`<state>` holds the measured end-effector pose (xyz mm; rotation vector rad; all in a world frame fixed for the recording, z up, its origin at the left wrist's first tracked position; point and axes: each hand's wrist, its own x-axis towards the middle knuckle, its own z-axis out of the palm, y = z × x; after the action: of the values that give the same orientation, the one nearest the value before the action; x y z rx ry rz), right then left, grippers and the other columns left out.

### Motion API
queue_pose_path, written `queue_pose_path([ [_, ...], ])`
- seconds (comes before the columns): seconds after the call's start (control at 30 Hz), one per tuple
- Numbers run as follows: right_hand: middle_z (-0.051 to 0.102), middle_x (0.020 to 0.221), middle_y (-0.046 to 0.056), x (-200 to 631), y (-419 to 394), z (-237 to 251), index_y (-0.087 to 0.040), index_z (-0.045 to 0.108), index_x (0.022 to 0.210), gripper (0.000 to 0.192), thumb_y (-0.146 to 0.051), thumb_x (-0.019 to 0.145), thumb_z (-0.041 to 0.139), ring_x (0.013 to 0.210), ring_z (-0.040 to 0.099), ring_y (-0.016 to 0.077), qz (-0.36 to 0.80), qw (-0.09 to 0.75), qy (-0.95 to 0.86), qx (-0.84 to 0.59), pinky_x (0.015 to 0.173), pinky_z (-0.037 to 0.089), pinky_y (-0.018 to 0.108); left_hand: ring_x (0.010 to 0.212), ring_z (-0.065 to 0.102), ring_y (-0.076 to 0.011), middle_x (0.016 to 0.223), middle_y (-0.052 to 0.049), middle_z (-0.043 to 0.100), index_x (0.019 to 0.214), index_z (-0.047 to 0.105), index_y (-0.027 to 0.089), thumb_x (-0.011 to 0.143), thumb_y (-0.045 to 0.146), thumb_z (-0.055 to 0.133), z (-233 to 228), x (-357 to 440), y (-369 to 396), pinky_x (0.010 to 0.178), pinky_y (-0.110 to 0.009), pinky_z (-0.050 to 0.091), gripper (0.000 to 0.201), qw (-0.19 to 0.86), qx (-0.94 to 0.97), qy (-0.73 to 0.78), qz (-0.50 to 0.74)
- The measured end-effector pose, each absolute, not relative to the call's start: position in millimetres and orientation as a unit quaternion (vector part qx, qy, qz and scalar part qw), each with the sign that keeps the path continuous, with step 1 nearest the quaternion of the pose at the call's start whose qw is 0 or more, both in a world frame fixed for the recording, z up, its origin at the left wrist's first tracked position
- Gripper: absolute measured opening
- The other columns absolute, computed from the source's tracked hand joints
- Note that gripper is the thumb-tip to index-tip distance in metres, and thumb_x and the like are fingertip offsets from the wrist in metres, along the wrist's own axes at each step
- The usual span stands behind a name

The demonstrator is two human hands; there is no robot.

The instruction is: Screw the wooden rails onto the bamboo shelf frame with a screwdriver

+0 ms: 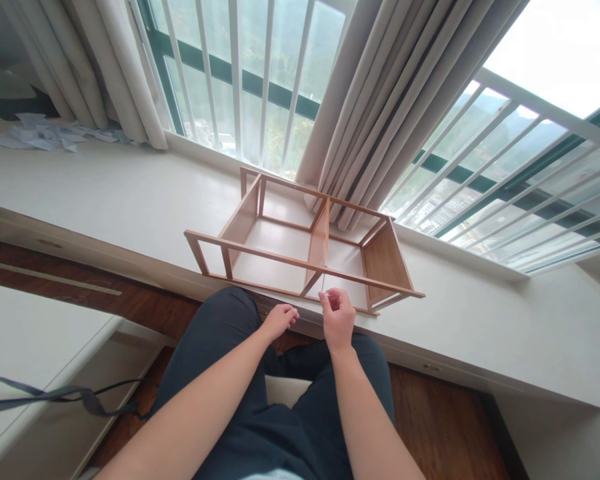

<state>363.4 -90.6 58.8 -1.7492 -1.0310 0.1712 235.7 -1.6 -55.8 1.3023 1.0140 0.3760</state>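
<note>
The wooden shelf (319, 235) lies on the ledge (480, 300), just past my pinched right hand (339, 317) and my curled left hand (281, 321). I can't tell if either holds anything.

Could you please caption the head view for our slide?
Left hand and right hand near a wooden frame on a white ledge.

From where I stood, daylight came through tall windows (221, 40), green frames (250, 82), white bars (235, 67) across. Greyish-beige curtains (375, 100) hung between panes and at far left. Long white window ledge (105, 193) ran beneath, paper scraps (45, 133) at its left end. Floor (440, 420): dark reddish-brown wood. White furniture (25, 327) lower left, type unclear.
</note>
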Motion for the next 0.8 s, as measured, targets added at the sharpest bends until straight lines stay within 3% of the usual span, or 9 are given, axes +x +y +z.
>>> queue_pose_path([
  [0.47, 0.063, 0.071, 0.000, 365.1, -88.3, 56.4, -0.019, 0.064, 0.088, 0.033, -0.052, 0.092, 0.062, 0.060, 0.054, 0.0147, 0.074, 0.535, -0.432, -0.722, 0.064, 0.044, 0.027, 0.053, 0.052, -0.0121, 0.062, -0.002, 0.062, 0.071, 0.067, 0.014, 0.079, 0.035, 0.054, -61.7, 235.7, -0.8, 0.056, -0.025, 0.041, 0.026, 0.649, 0.592, 0.450, 0.161],
  [0.8, 0.060, 0.066, -0.003, 357.3, -81.2, 54.4, -0.019, 0.061, 0.086, 0.034, -0.052, 0.087, 0.068, 0.049, 0.052, 0.0125, 0.220, 0.619, -0.346, -0.670, 0.051, 0.042, 0.025, 0.052, 0.051, -0.0113, 0.062, -0.002, 0.061, 0.071, 0.067, 0.014, 0.080, 0.033, 0.053, -64.3, 235.0, -1.2, 0.055, -0.025, 0.040, 0.026, 0.650, 0.594, 0.446, 0.160],
])
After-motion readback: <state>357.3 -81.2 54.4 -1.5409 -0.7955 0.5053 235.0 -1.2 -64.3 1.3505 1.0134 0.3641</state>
